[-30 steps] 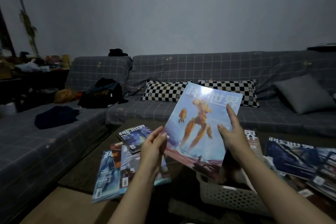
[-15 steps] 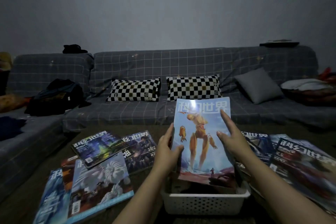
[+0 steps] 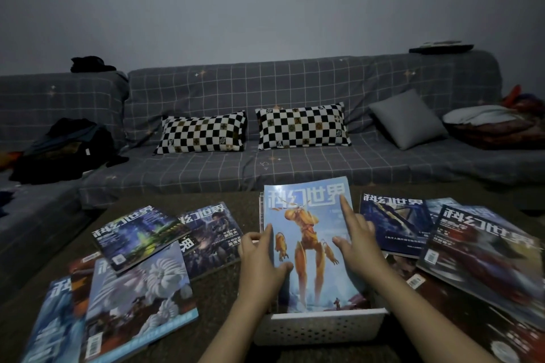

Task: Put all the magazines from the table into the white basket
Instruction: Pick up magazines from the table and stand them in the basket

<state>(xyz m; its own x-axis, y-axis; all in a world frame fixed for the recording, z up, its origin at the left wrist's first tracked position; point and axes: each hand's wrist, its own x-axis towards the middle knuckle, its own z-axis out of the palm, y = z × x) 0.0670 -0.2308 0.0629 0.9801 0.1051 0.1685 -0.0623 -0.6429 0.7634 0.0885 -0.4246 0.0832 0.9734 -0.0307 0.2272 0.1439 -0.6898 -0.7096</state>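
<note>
Magazine (image 3: 309, 247) with an orange walker on a pale blue cover lies tilted in the white basket (image 3: 320, 328), its lower edge down behind the near rim and its top sticking out past the far side; edges of other magazines show just behind its top left corner; left hand (image 3: 262, 262) grips the left edge, thumb on the cover and fingers curled behind; right hand (image 3: 358, 240) lies flat and open on the right half of the cover, forefinger stretched up to the title, clasping nothing; basket stands on the dark table (image 3: 224, 298) between two spreads of magazines; to the left, a green-and-blue magazine (image 3: 137, 237) rests on top of a white-swirl magazine (image 3: 138, 303), which overlaps a pale blue one (image 3: 51, 324) at the edge and a reddish one (image 3: 81, 280) mostly covered; a dark magazine (image 3: 211, 233) with a figure lies just beside the left hand; to the right, a dark blue magazine (image 3: 393, 221) lies near the right hand, partly under a red-and-dark magazine (image 3: 483, 253), with more dim covers (image 3: 501, 333) toward the near right corner; behind the table, a grey checked sofa (image 3: 295, 168) with two chequered pillows (image 3: 302, 125) and a grey cushion (image 3: 408, 119)
</note>
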